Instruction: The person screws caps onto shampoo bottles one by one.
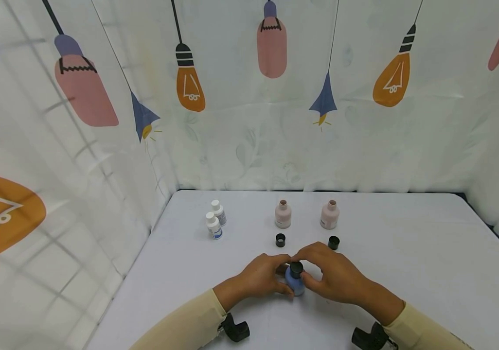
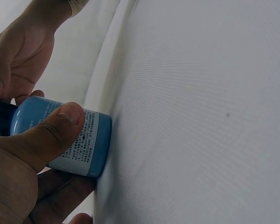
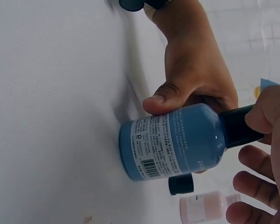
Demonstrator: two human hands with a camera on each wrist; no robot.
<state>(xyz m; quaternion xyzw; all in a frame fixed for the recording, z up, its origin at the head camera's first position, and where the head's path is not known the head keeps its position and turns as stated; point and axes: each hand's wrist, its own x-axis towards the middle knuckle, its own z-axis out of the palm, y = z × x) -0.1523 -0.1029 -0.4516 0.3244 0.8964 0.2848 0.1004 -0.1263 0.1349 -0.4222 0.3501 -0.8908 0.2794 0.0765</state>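
Observation:
A blue bottle (image 1: pixel 295 284) with a black cap (image 1: pixel 296 268) and a printed label stands upright on the white table near its front. My left hand (image 1: pixel 261 277) grips the bottle body from the left; in the left wrist view its thumb lies across the label. From the right, my right hand (image 1: pixel 334 273) holds the black cap between thumb and index finger. The right wrist view shows the cap (image 3: pixel 238 126) seated on the bottle neck and the other fingers (image 3: pixel 254 186) of that hand held off the bottle.
Two pink bottles (image 1: pixel 283 214) with uncovered necks stand farther back. In front of them lie two loose black caps (image 1: pixel 280 239), the right one partly behind my right hand. Two small white bottles (image 1: pixel 214 225) stand at the back left. A patterned curtain (image 1: pixel 249 146) borders the table.

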